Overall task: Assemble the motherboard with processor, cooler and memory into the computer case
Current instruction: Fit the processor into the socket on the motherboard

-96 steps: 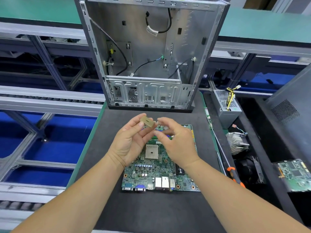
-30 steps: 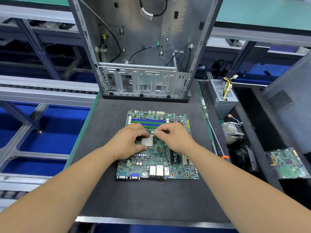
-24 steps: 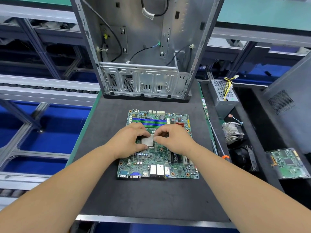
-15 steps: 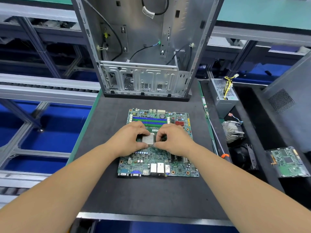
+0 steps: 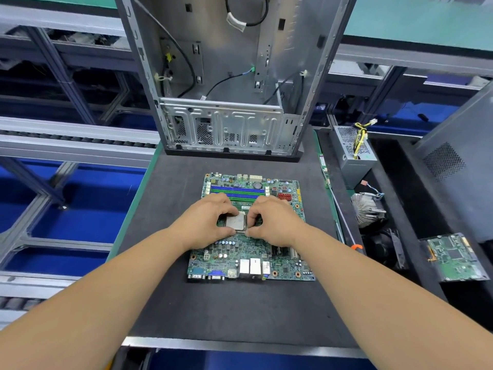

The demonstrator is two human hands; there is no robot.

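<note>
CPU (image 5: 235,221) now down on the socket mid-board (image 5: 250,252); it was in the air in front of the case (image 5: 226,76) seconds ago. Left hand (image 5: 206,222) and right hand (image 5: 274,222) pinch its edges (seating unconfirmed). Cooler (image 5: 368,209) waits at right

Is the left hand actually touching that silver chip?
Touching. The head view shows the left hand with its fingertips and thumb curled onto the left edge of the chip, with no gap.
</note>
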